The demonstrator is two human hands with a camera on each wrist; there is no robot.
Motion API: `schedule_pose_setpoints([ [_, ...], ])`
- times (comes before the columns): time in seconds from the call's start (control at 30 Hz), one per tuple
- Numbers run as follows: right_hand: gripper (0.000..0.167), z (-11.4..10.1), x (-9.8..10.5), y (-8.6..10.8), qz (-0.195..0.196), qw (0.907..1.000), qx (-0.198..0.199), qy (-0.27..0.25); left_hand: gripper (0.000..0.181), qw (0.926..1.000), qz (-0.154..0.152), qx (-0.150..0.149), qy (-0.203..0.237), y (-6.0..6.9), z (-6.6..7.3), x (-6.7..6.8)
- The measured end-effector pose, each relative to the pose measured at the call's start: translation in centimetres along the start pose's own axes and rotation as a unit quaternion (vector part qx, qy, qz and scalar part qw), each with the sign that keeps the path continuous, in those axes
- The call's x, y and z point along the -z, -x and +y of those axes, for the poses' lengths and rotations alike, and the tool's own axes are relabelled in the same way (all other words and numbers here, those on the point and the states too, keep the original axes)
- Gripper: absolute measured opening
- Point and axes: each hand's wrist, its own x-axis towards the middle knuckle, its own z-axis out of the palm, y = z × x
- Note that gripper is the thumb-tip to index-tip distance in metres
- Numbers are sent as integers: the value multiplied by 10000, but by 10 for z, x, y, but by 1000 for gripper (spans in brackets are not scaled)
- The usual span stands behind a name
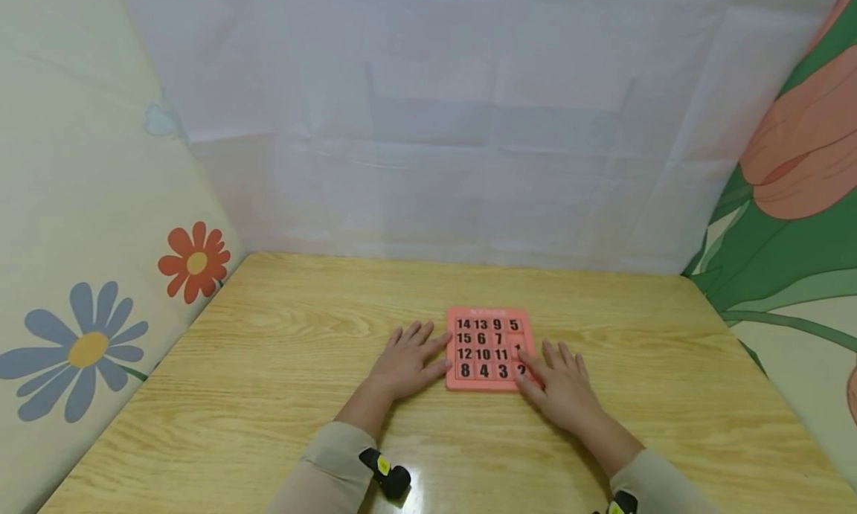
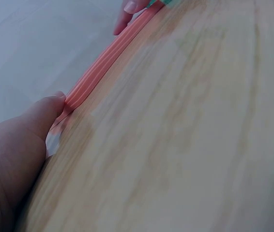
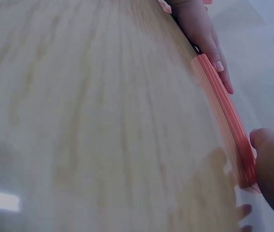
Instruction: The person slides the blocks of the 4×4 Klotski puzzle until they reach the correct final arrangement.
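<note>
A pink number slide puzzle (image 1: pixel 491 386) lies flat on the wooden table, its black-numbered tiles facing up. My left hand (image 1: pixel 407 364) rests palm down on the table, fingers spread, with thumb and index finger at the puzzle's left edge. On the other side, my right hand (image 1: pixel 565 391) has its index fingertip on the tile marked 1 in the right column; its thumb is by the tile marked 2 and partly covers it. A gap shows in that column below the tile marked 5. Both wrist views show the puzzle's ridged side (image 2: pixel 96 72) low along the table.
The wooden table (image 1: pixel 268 328) stretches out around the puzzle. A white sheet (image 1: pixel 435 164) hangs behind it, with flower-printed cloth (image 1: pixel 87 201) at the left and more printed cloth (image 1: pixel 790 239) at the right. Black wrist cameras (image 1: pixel 388 475) sit on the sleeves.
</note>
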Motion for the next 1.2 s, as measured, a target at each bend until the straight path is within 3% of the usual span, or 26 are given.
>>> schedule_pose_setpoints([
  [0.77, 56, 0, 1, -19, -133, 9998, -117, 11, 60, 10000, 33, -31, -29, 0, -2, -2],
  [1.2, 58, 0, 2, -15, -88, 10000, -33, 16, 60, 10000, 2, -5, -50, 0, -1, -1],
])
